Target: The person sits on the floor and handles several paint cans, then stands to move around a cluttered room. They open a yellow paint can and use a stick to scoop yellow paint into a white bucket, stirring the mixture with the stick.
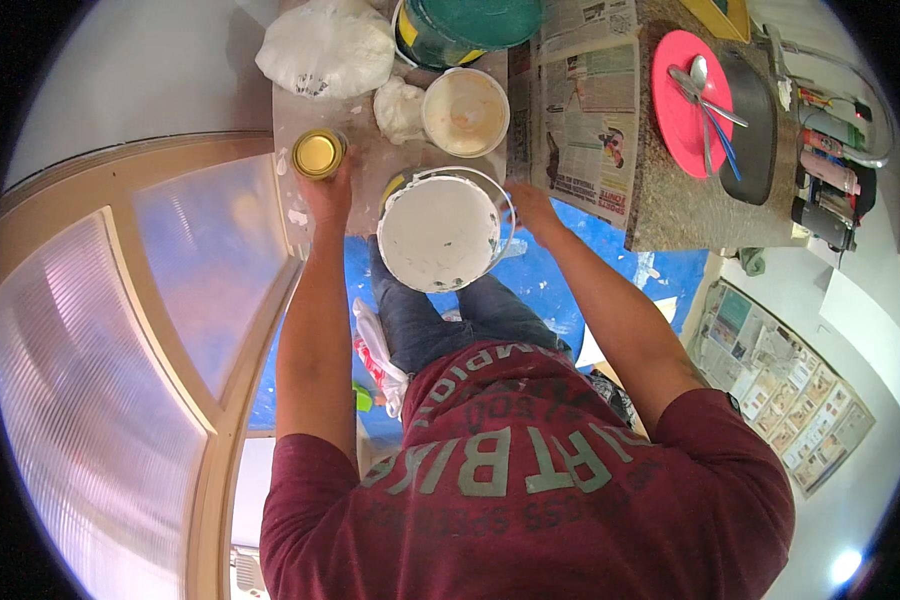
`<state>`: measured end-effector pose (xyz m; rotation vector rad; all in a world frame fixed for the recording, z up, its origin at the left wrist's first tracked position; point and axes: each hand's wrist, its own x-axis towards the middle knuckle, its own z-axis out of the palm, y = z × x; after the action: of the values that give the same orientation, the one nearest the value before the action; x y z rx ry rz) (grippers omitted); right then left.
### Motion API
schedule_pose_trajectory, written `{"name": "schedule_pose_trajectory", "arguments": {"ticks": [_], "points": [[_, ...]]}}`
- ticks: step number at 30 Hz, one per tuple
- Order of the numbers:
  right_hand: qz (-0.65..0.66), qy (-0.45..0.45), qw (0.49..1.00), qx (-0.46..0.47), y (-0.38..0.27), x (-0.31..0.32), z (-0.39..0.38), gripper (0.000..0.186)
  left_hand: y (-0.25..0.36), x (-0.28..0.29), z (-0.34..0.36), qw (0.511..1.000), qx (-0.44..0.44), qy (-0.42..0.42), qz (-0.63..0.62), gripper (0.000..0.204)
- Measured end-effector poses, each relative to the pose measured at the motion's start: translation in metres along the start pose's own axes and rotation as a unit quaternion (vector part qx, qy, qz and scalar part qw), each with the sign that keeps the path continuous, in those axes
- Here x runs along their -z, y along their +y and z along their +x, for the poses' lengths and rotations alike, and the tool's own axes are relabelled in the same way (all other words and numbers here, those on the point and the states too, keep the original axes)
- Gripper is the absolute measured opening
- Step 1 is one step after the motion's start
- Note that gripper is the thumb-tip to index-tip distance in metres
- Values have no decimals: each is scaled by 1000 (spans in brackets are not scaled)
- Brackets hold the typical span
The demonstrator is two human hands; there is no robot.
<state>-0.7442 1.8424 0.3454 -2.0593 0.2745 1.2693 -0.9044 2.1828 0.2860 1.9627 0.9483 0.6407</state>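
Observation:
My left hand (pixel 330 197) is wrapped round a jar with a gold lid (pixel 319 153), held upright at the left side of the work surface. In front of my body is a white bucket (pixel 438 235), its round top smeared with white and flecked with dark spots. I cannot tell whether that top is a lid or the inside. A white bail handle (pixel 511 232) arcs round the bucket's right side. There my right hand (pixel 533 212) has its fingers closed at the rim and handle, partly hidden by them.
Beyond the bucket stand a small white tub (pixel 465 112), a crumpled white bundle (pixel 400 109), a large white plastic bag (pixel 328 48) and a green-lidded bucket (pixel 475 22). On the right, newspaper (pixel 585 130) and a pink plate (pixel 678 120) with cutlery lie on the counter. A glazed door (pixel 120 400) stands left.

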Motion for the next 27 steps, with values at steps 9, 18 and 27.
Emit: {"name": "schedule_pose_trajectory", "arguments": {"ticks": [9,18,27], "points": [[-147,-22,989,-25,133,52,-51,53,6,22,-47,995,68,34,57,89],[-217,-231,949,-6,262,48,-38,64,25,48,-276,867,241,-402,171,95],[-188,-327,923,-77,190,78,-83,73,17,18,-300,627,-21,-742,235,67]]}}
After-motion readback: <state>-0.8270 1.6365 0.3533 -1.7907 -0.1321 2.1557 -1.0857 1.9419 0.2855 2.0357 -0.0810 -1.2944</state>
